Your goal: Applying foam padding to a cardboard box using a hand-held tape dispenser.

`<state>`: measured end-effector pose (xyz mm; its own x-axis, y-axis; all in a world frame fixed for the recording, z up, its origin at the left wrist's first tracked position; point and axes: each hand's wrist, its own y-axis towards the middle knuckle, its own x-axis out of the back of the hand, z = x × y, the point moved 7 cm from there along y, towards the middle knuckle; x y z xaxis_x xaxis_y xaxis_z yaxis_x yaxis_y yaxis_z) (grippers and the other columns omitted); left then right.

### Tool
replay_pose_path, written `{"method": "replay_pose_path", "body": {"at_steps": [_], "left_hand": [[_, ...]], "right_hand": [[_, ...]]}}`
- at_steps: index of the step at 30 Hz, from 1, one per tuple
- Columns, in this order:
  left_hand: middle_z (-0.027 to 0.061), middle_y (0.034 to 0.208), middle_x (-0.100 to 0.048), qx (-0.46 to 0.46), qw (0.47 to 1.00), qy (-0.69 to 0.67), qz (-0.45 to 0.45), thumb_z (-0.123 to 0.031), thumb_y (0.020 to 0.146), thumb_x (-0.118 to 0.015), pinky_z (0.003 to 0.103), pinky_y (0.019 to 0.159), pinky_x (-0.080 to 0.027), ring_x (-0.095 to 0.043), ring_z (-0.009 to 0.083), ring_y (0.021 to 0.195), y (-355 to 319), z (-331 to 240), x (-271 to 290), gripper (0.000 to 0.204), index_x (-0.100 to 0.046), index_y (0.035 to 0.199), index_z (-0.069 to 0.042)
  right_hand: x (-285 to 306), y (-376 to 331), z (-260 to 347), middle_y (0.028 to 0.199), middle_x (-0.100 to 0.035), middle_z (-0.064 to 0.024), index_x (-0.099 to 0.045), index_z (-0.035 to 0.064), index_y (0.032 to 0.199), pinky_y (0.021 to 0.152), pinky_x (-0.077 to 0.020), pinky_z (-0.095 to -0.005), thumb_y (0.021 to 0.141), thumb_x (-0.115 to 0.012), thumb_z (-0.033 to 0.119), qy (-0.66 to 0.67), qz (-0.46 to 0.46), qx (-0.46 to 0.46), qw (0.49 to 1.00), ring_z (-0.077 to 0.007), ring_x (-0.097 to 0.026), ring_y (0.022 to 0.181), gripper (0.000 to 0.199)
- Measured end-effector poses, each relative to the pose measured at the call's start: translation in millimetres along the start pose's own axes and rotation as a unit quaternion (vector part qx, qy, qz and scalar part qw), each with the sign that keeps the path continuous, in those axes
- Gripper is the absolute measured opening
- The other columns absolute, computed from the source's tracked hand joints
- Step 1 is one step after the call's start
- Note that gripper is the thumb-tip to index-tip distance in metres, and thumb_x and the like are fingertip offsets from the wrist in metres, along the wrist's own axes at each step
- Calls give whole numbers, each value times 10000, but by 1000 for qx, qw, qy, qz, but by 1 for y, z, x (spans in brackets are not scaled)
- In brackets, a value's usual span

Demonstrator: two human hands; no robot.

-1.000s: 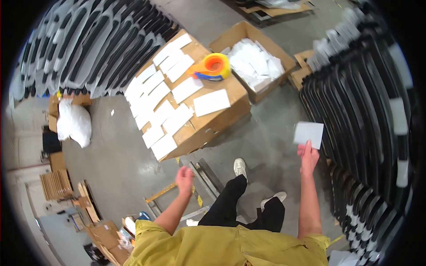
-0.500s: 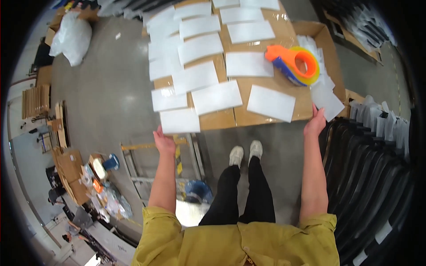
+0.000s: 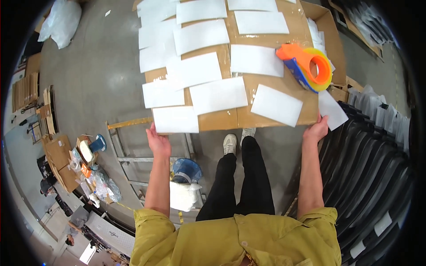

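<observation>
A large cardboard box (image 3: 222, 119) stands in front of me, its top covered with several white rectangular sheets (image 3: 217, 95). An orange, yellow and blue tape dispenser (image 3: 306, 66) rests on the box's right part. My left hand (image 3: 158, 142) touches the box's near left edge, just under a white sheet (image 3: 175, 119). My right hand (image 3: 316, 131) is at the near right corner, holding a white sheet (image 3: 333, 110) that sticks out past the box. My legs in black trousers and white shoes (image 3: 230, 144) are below.
Rows of black curved parts (image 3: 368, 164) stand close on the right. An open box with white sheets (image 3: 317, 37) lies behind the dispenser. A metal frame (image 3: 128, 150), a blue roll (image 3: 186, 170) and cardboard clutter (image 3: 66, 159) lie on the left floor. A white bag (image 3: 62, 22) lies far left.
I turned toward the box and moved up close to it. Both hands went from hanging in the air to the box's near edge, the right one still holding a white sheet.
</observation>
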<state>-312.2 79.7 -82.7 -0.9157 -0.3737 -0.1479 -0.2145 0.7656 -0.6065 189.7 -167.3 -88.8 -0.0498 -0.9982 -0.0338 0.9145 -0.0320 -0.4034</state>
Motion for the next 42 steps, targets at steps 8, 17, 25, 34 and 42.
{"method": "replay_pose_path", "body": {"at_steps": [8, 17, 25, 34, 42], "left_hand": [[79, 1267, -428, 45, 999, -18, -24, -400, 936, -208, 323, 981, -285, -394, 206, 1158, -4, 4, 3, 522, -344, 1265, -18], [66, 1163, -515, 70, 994, -30, -81, -372, 938, -187, 340, 943, -340, -468, 205, 1081, -10, 5, 10, 481, -438, 1188, -47], [61, 1080, -561, 99, 991, 22, -92, -331, 916, -244, 350, 861, -428, -529, 208, 999, -6, -8, 7, 401, -510, 1066, -70], [102, 1096, -558, 187, 965, 29, -179, -379, 912, -274, 374, 848, -436, -534, 244, 984, -15, -7, 45, 462, -473, 1138, -29], [61, 886, -599, -124, 392, 603, 684, -263, 831, -537, 299, 708, -458, -578, 201, 813, -258, 16, -18, 314, -522, 1053, -41]], "right_hand": [[-8, -4, 5, 1067, -557, -226, -409, -153, 1104, 880, -423, -341, 939, -275, 279, -10, -32, -36, 999, -273, -544, 992, 482], [-10, -5, 17, 1070, -553, -234, -368, -107, 1145, 875, -429, -351, 936, -303, 277, -20, -29, -53, 998, -281, -548, 993, 442], [1, -11, 19, 984, -604, -206, -493, -90, 1002, 846, -429, -315, 908, -406, 300, 22, -100, -57, 993, -224, -575, 902, 410], [5, -4, 62, 870, -618, -231, -495, -103, 927, 818, -451, -335, 915, -385, 295, 5, -90, -79, 993, -265, -604, 837, 413], [212, -49, 111, 766, -638, -168, -582, -66, 842, 733, -480, -302, 914, -374, 345, -185, -89, -93, 974, -192, -618, 720, 466]]}}
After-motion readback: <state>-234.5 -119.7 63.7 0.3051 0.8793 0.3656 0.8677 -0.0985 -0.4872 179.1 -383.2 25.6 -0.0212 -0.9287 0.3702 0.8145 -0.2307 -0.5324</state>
